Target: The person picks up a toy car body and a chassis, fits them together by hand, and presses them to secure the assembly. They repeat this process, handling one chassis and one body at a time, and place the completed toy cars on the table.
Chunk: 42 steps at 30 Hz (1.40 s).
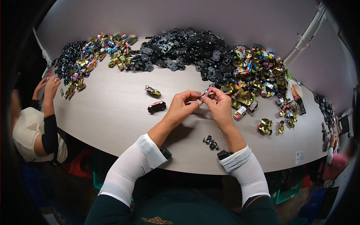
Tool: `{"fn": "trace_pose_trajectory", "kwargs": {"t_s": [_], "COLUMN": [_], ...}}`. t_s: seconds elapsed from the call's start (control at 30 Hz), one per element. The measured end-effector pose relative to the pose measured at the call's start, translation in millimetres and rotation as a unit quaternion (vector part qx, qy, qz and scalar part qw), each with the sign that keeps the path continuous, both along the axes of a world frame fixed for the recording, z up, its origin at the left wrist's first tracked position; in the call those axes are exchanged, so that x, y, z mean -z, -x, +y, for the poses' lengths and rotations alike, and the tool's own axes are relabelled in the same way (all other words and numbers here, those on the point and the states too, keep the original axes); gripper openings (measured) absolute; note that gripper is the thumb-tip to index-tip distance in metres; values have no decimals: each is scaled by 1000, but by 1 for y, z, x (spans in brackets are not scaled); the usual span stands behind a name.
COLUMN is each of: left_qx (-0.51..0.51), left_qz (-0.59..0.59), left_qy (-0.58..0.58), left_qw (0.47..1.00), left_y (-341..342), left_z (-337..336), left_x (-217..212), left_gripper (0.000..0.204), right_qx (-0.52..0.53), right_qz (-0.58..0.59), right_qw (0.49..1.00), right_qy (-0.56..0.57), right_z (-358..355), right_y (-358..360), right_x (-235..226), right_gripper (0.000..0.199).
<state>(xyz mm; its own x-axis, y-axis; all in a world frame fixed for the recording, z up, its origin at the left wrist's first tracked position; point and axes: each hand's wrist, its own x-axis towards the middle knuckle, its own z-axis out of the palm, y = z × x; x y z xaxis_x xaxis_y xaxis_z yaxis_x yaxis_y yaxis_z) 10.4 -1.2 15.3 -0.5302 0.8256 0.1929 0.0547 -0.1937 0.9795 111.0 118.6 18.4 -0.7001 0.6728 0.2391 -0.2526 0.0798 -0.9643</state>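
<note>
Here, both hands meet above the middle of a pale grey table (pixel 112 112), working on one small toy car (pixel 207 92) pinched between them. The left hand (pixel 181 106) curls in from the left with its thumb and forefinger closed against the near end of the piece, and the right hand (pixel 219 106) grips it from the other side, fingers folded tight over it, so only a sliver of red and silver shows between the fingertips. It is too small and too covered to tell which part of the car faces up. Both forearms wear white sleeve covers and rise from the lower edge. On the table just left of the hands lie two finished cars: a dark one with a red roof (pixel 156 107) nearest, and a multicoloured one (pixel 152 90) a little farther back. Near the right wrist sits a small cluster of black parts (pixel 210 142). Along the far side runs a broad heap of black chassis pieces (pixel 187 50), flanked on the right by a pile of gold and patterned car shells (pixel 257 71) and on the left by a second mixed pile of shells (pixel 101 52). At the left edge another person's hand (pixel 51 87) rests near that pile.
</note>
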Motion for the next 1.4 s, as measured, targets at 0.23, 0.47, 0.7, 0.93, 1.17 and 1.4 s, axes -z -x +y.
{"fn": "trace_pose_trajectory", "kwargs": {"t_s": [0.23, 0.47, 0.7, 0.93, 1.17, 1.4], "left_qx": [-2, -22, -2, 91, 39, 68], "left_qz": [-87, -157, -71, -229, -230, -225], "left_qy": [-38, -64, -47, 61, 80, 121], "left_qw": [995, 985, 996, 967, 969, 965], "left_y": [5, 4, 5, 19, 21, 14], "left_z": [-5, -6, -8, -12, -12, -16], "left_x": [-2, -1, -3, -9, -5, -19], "left_gripper": [20, 16, 19, 31, 22, 16], "right_qx": [54, 52, 22, -3, -131, -141], "right_qz": [-49, -49, -69, -147, -262, -175], "right_qw": [942, 932, 916, 962, 945, 955], "right_qy": [-328, -356, -396, -229, 147, 192], "right_z": [-20, -21, -15, -4, 14, -1], "right_y": [-2, -3, -7, -7, -13, -12], "right_x": [-20, -21, -23, -20, -22, -29], "right_gripper": [39, 40, 42, 48, 28, 14]}}
